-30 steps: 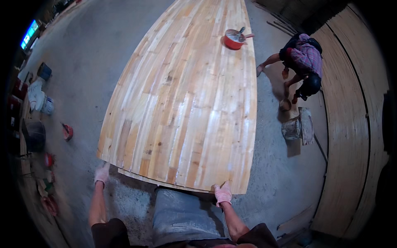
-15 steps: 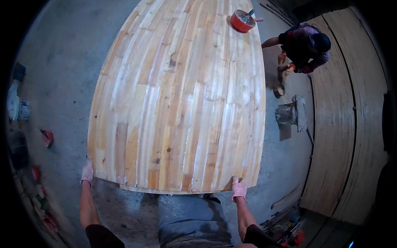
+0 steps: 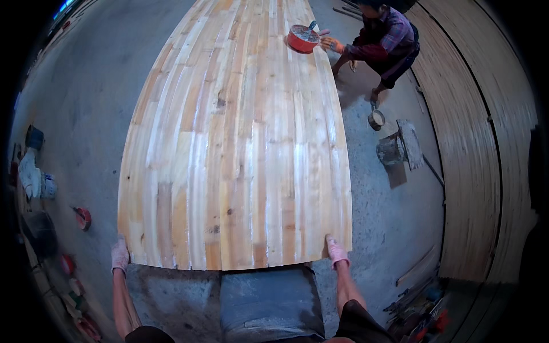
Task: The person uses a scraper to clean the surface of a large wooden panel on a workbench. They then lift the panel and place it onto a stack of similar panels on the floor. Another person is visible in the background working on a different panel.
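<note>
A large wooden panel (image 3: 229,166) made of many glued-looking strips stretches away from me, with pale whitish streaks along its seams. My left hand (image 3: 119,255), in a pale pink glove, grips its near left corner. At the near right corner my right hand (image 3: 337,252), gloved alike, holds the edge with the thumb on top; its other fingers are hidden beneath. A red pot (image 3: 302,41) with a tool in it stands on the panel's far right side. Next to it is a co-worker's orange-gloved hand (image 3: 331,44).
The co-worker (image 3: 389,37) crouches right of the panel. Nearby on the floor are a small round pan (image 3: 376,119) and a grey stool-like block (image 3: 394,147). Long stacked boards (image 3: 457,143) line the right. A red container (image 3: 83,218) and buckets lie left. Dusty dark-grey cloth (image 3: 271,303) lies below the near edge.
The panel's near edge, with a second layer showing under it before, now looks like one even line. The co-worker has turned and reached toward the red pot. My view has shifted.
</note>
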